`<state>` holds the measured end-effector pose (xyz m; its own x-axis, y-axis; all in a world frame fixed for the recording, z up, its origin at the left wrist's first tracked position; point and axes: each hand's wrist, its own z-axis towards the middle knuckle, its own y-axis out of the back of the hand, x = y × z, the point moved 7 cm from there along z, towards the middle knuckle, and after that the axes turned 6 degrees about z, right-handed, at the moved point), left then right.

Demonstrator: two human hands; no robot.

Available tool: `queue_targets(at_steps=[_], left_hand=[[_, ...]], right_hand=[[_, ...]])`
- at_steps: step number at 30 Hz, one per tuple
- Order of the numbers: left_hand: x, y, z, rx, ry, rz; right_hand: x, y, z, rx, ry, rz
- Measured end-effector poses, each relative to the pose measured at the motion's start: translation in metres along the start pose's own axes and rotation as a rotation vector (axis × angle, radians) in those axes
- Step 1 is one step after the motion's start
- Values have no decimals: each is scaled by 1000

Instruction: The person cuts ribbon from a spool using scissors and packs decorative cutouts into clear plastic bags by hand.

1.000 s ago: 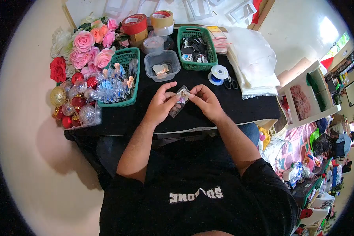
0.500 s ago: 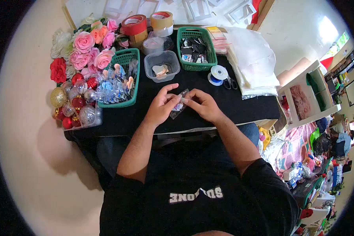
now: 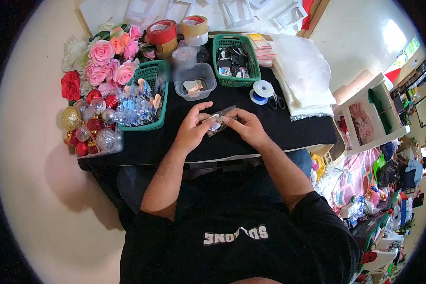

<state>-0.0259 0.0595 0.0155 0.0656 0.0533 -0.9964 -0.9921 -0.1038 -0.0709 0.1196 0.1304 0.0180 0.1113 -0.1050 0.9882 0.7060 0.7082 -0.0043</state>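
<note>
Both hands meet over the black cloth near the table's front edge. My left hand [image 3: 193, 128] is closed in a pinch on a small clear plastic bag [image 3: 228, 111], with its index finger raised. From the other side my right hand [image 3: 247, 128] pinches the same bag, thumb and fingers pressed together. A small pale printed piece [image 3: 216, 126] shows at the bag between the hands; whether it lies fully inside I cannot tell. Just beyond the hands stands a clear plastic tub [image 3: 212, 89] with heart-shaped pieces [image 3: 192, 87] in it.
A green basket [image 3: 162, 111] of wrapped pieces, ornaments [image 3: 94, 124] and artificial roses [image 3: 102, 51] stand left. Tape rolls [image 3: 162, 32] and a green basket [image 3: 258, 78] of dark pieces are behind. Ribbon spool [image 3: 262, 90], scissors [image 3: 277, 100] and plastic bags [image 3: 303, 71] lie right.
The plastic bag has tilted and shifted slightly between my fingers, and more of the pale piece shows. Both hands stay in nearly the same place.
</note>
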Motion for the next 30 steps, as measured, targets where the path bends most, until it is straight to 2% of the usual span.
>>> queue_targets(at_steps=[6,8,10,14,16,17,19,20,22,23,27,30], left_hand=[[-2,-3,-2,46,-27,90],[-6,-6,-3,32,-41,111],[-5,-6,-2,18,-116,142],[-7,-9,-5,2,-140,239],[-19,-11,-11,-82,-195,567],[-18,-14,-10,-78,-195,569],[-36,-22,-16,-227,-482,981],[-36,-26,-16,-215,-492,984],[-34,-27,-19,-370,-395,1288],[-31,-26,-18,-404,-379,1329],[-29,-25,-18,-409,-276,1356],[-30,-26,-18,-420,-319,1352]], right_hand=[[-1,-2,0,32,-6,10],[-4,-2,1,20,-89,101],[-4,-2,4,22,-13,136],[-7,11,5,-117,17,173],[-14,16,7,-154,-5,158],[-15,17,8,-185,25,112],[-7,15,4,-248,109,-47],[0,13,3,-282,170,-162],[13,8,-1,-305,201,-302],[21,5,-3,-294,219,-372],[40,11,-14,-306,319,-559],[59,31,-29,-314,424,-768]])
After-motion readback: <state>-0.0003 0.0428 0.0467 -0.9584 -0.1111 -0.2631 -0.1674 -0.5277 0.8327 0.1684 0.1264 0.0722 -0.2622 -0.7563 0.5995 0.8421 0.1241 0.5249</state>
